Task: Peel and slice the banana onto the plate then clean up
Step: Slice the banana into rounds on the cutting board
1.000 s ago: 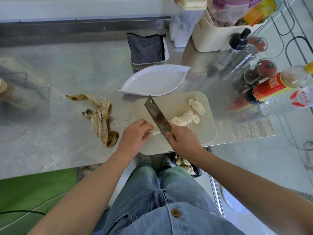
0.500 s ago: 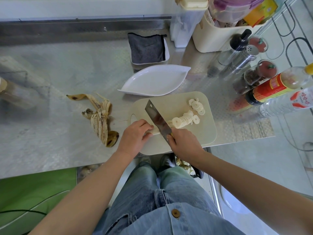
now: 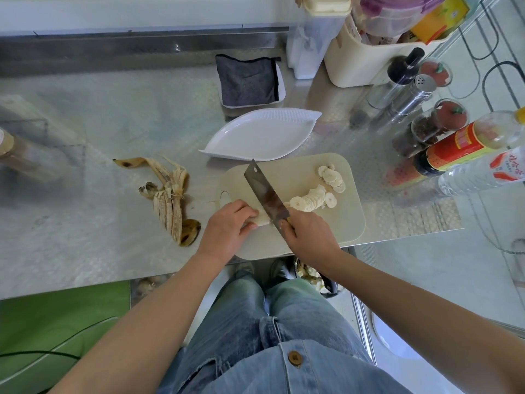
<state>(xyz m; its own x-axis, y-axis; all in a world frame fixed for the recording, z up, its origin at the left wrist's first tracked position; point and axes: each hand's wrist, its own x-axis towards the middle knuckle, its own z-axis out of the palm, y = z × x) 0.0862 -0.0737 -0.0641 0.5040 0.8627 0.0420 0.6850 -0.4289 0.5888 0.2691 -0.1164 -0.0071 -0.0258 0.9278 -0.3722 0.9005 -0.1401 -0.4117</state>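
A person's left hand [image 3: 227,227] pinches the short peeled banana stub [image 3: 260,220] on the cream plastic cutting board [image 3: 292,172] as the right hand [image 3: 309,237] grips a steel cleaver [image 3: 265,194]; with little left, fingertips should probably stay tucked back.

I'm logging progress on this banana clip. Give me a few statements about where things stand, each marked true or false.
1. The right hand grips the knife. True.
2. The banana slices lie on the white plate. False: they lie on the cutting board, and nothing is on the plate.
3. The left hand holds the uncut banana end on the board. True.
4. The peel lies on the cutting board. False: it lies on the counter, left of the board.
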